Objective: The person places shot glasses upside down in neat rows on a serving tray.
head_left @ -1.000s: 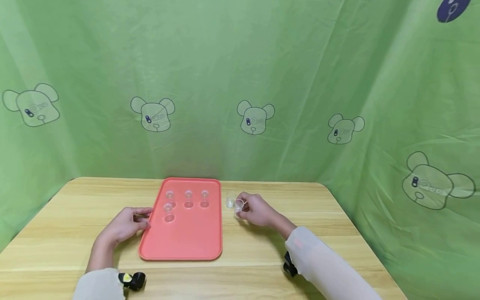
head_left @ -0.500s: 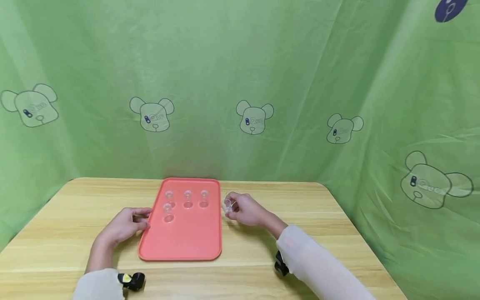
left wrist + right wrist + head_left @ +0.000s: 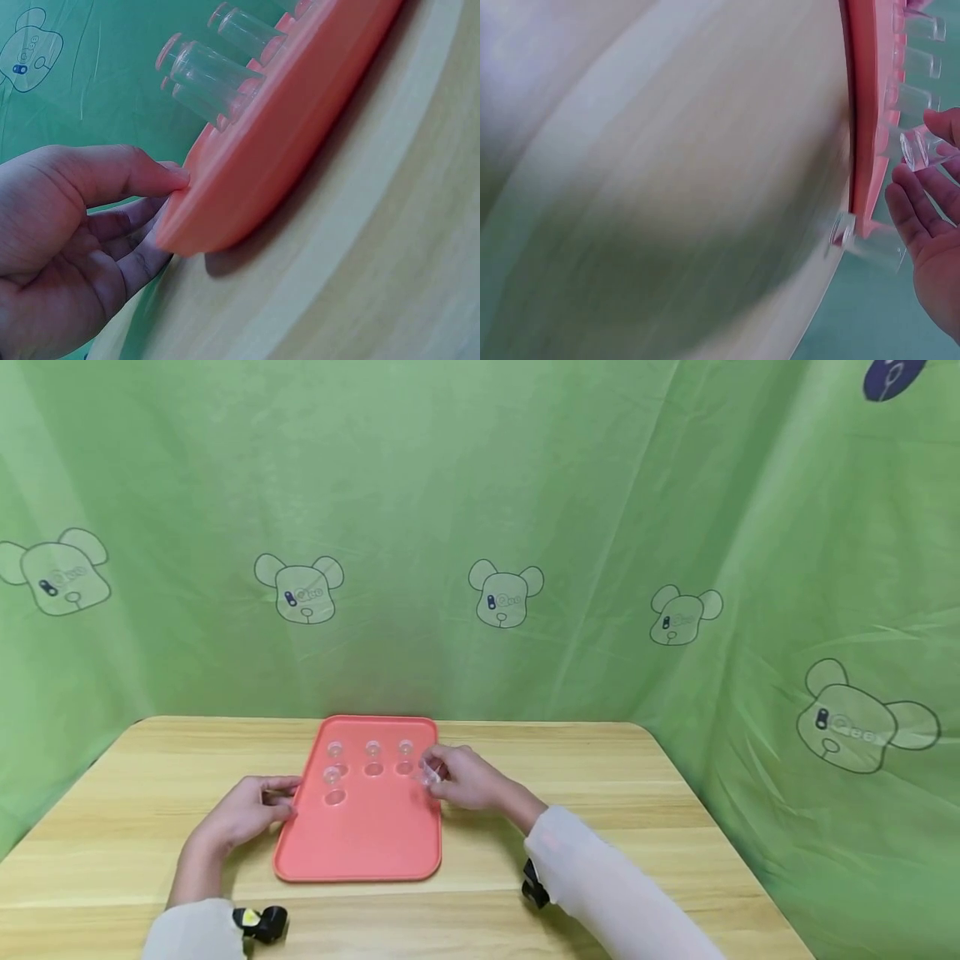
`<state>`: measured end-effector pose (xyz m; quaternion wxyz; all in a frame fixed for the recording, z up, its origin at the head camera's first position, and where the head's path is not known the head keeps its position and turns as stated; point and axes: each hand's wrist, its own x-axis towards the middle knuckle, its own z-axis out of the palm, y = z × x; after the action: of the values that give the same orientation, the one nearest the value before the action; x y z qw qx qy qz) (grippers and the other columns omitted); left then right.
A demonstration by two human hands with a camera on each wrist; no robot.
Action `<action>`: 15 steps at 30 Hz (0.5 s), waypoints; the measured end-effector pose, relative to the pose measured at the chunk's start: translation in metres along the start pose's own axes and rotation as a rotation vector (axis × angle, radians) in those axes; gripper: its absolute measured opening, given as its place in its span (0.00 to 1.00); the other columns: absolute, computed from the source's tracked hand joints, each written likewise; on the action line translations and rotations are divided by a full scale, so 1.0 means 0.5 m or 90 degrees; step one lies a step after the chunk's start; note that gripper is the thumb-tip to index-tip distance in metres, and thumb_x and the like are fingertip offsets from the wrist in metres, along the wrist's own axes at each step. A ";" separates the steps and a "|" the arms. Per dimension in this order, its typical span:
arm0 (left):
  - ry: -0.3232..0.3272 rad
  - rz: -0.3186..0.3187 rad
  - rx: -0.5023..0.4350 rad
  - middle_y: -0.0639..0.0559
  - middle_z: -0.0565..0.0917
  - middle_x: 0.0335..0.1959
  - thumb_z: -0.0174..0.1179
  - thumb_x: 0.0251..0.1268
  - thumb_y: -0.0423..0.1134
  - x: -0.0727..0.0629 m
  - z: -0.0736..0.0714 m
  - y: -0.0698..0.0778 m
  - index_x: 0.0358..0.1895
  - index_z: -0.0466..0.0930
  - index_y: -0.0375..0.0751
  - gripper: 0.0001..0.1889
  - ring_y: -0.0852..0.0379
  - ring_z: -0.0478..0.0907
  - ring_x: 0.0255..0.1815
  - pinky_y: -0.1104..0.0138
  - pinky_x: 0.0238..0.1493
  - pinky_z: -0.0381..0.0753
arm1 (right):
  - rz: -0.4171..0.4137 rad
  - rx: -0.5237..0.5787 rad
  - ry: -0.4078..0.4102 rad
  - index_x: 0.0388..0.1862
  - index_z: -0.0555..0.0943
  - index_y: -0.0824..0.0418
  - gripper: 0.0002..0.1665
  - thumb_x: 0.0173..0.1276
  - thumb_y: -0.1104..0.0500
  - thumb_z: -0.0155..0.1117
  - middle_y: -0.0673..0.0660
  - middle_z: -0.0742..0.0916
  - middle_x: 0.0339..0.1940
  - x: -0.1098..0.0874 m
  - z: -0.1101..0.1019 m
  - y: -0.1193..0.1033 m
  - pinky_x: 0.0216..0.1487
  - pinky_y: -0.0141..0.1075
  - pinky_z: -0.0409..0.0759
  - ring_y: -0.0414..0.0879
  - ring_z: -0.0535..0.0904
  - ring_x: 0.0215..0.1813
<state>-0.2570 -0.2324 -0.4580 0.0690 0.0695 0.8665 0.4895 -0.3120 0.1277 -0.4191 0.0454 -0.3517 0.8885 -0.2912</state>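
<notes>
A red tray [image 3: 375, 847] lies on the wooden table with several small clear cups standing on it. Three make a far row: a left cup [image 3: 335, 758], a middle cup [image 3: 373, 758] and a right cup [image 3: 405, 757]. One more cup [image 3: 333, 785] stands in front of the left one. My left hand [image 3: 251, 810] holds the tray's left rim, its thumb and fingers around the edge in the left wrist view. My right hand [image 3: 468, 781] pinches another clear cup [image 3: 919, 148] over the tray's right part, tilted in the head view.
In the right wrist view a further clear cup [image 3: 874, 244] stands on the table beside the tray; my right hand hides it in the head view. A green curtain [image 3: 405, 660] with bear-head prints closes off the table's back and sides.
My right hand has moved left with the pinched cup, from the table beside the tray to over the tray's right edge. The left hand stays on the rim.
</notes>
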 end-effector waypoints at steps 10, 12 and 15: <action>0.000 0.006 0.007 0.30 0.81 0.59 0.62 0.65 0.26 -0.002 -0.001 0.001 0.68 0.71 0.22 0.27 0.46 0.83 0.51 0.63 0.50 0.84 | 0.007 -0.029 0.006 0.61 0.81 0.65 0.23 0.68 0.62 0.70 0.48 0.84 0.36 0.031 0.027 -0.025 0.35 0.28 0.79 0.38 0.77 0.34; 0.000 0.007 0.009 0.30 0.81 0.59 0.61 0.65 0.26 -0.003 -0.001 0.000 0.68 0.72 0.22 0.27 0.46 0.83 0.51 0.64 0.48 0.83 | 0.010 -0.036 0.009 0.60 0.82 0.64 0.22 0.68 0.62 0.70 0.49 0.85 0.37 0.036 0.030 -0.028 0.36 0.28 0.79 0.39 0.77 0.35; 0.001 0.007 0.010 0.30 0.81 0.59 0.61 0.65 0.26 -0.003 -0.001 0.000 0.68 0.72 0.22 0.27 0.46 0.83 0.51 0.64 0.48 0.83 | 0.010 -0.039 0.020 0.60 0.83 0.64 0.21 0.68 0.62 0.70 0.50 0.86 0.40 0.044 0.035 -0.031 0.37 0.27 0.79 0.39 0.77 0.36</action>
<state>-0.2558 -0.2332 -0.4578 0.0650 0.0745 0.8702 0.4827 -0.3141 0.0960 -0.4222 0.0229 -0.3417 0.9002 -0.2690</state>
